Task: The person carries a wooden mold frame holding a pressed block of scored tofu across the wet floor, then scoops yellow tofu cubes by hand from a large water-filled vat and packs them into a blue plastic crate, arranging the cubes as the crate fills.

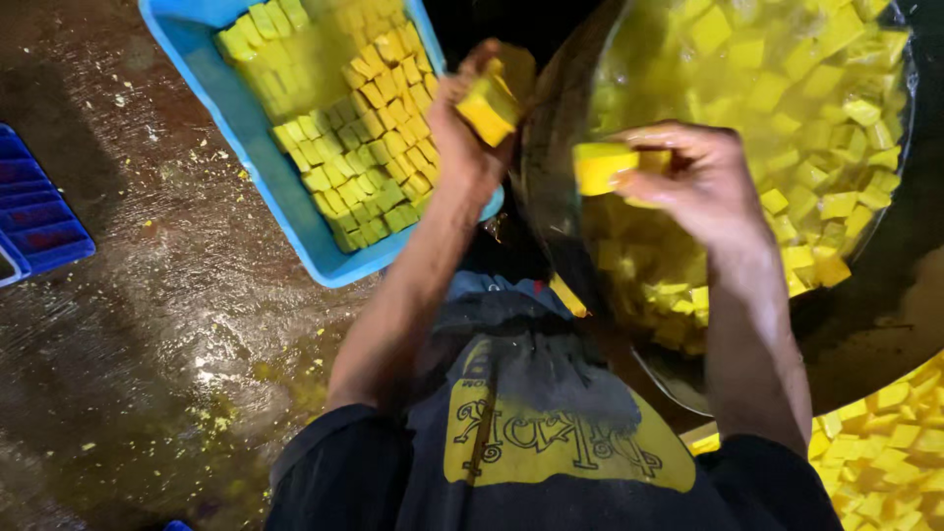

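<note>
The left hand (467, 128) grips a yellow cube (489, 106) above the gap between the blue tray (211, 84) and the pan's rim (551, 197). The right hand (703, 182) pinches another yellow block (602, 165) over the cube-filled metal pan, with wet floor (147, 324) open to the left.

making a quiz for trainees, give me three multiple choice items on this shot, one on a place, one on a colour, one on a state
1. Where is the blue tray?
A. on the wet floor beside the big pan
B. inside the pan
C. on the person's lap

2. What colour are the cubes in the tray?
A. white
B. yellow
C. red

3. What is the left hand doing?
A. lying flat on the floor
B. hanging empty
C. holding a yellow block

Answers: 1 A, the tray lies on the floor, left of the pan. 2 B, packed rows of yellow cubes fill it. 3 C, its fingers close round a block; the right hand holds another.
</note>
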